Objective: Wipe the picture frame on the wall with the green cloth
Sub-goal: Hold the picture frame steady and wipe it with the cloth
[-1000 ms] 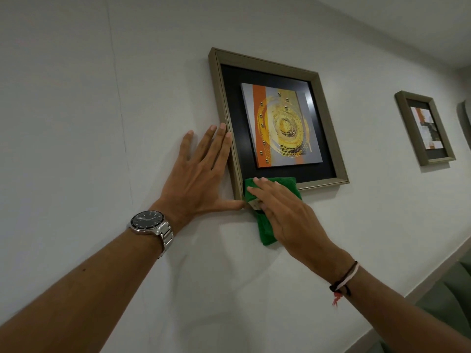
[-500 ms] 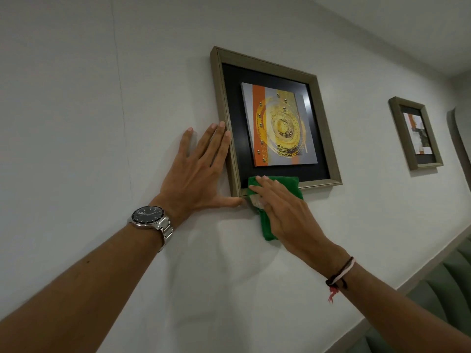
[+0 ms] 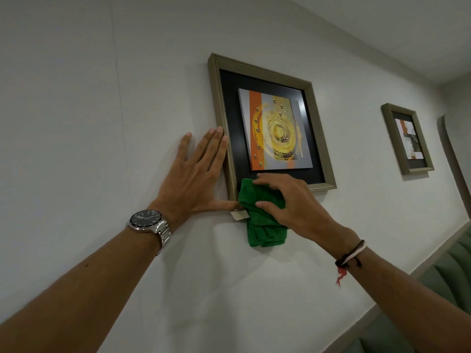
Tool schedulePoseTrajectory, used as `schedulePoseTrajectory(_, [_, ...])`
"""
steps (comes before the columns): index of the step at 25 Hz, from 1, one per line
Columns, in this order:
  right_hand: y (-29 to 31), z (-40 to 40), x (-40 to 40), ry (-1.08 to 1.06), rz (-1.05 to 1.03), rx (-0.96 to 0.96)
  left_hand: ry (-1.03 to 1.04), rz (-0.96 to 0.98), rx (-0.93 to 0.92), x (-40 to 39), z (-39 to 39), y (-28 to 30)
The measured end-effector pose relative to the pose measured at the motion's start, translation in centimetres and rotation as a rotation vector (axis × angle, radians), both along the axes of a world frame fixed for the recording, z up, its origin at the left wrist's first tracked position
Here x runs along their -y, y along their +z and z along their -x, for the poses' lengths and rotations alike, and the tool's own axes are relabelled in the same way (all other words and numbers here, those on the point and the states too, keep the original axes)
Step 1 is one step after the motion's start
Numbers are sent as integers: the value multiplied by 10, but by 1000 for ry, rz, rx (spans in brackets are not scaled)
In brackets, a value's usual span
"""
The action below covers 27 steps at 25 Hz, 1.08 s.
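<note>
A gold-toned picture frame [image 3: 260,73] with a black mat and a yellow and orange abstract picture hangs on the white wall. My left hand [image 3: 197,178] lies flat on the wall with fingers spread, its fingertips against the frame's left edge and its thumb under the bottom-left corner. My right hand [image 3: 293,202] presses the green cloth [image 3: 262,220] onto the frame's bottom-left corner. The cloth hangs below the frame and hides that corner; a small white tag shows at its left side.
A second, smaller framed picture [image 3: 407,138] hangs further right on the same wall. A green upholstered seat back [image 3: 448,281] stands at the lower right. A curved grey object [image 3: 456,149] sits at the far right edge.
My right hand has bunched the cloth and shifted slightly up onto the frame's bottom-left corner, fingers now lifted off flat. The view has swung a little, moving the second frame leftward.
</note>
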State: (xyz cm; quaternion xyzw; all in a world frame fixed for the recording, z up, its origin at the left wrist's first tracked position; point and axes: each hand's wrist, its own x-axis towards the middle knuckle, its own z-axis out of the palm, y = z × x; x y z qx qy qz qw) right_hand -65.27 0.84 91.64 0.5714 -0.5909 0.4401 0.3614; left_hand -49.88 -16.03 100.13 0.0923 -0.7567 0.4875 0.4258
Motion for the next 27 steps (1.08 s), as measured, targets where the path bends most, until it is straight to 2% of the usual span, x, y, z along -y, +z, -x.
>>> schedulePoseTrajectory(4, [4,10,1,-194,-103,63,13,3,2,0,0,0])
schedulePoseTrajectory(10, [-7,6,6,-109,39,120,-2,-56,29,-5,-7,-3])
schedulePoseTrajectory(12, [-12,1,0,-38,91,192,-152,-146,10,-10,-10,-11])
schedulePoseTrajectory(15, [-20,-11,-10,65,175,242,-482,-269,-30,-22,-19,-39])
schedulePoseTrajectory(17, [-22,-26,-14,173,240,322,-605,-356,-23,-32,-29,-61])
schedulePoseTrajectory(19, [-19,-42,-18,311,296,437,-650,-583,-25,-45,-44,-77])
schedulePoseTrajectory(24, [-20,-100,-17,665,304,645,-776,-1314,-168,-59,-92,-90])
schedulePoseTrajectory(27, [-40,-136,-5,760,232,732,-826,-1594,-161,-55,-138,-103])
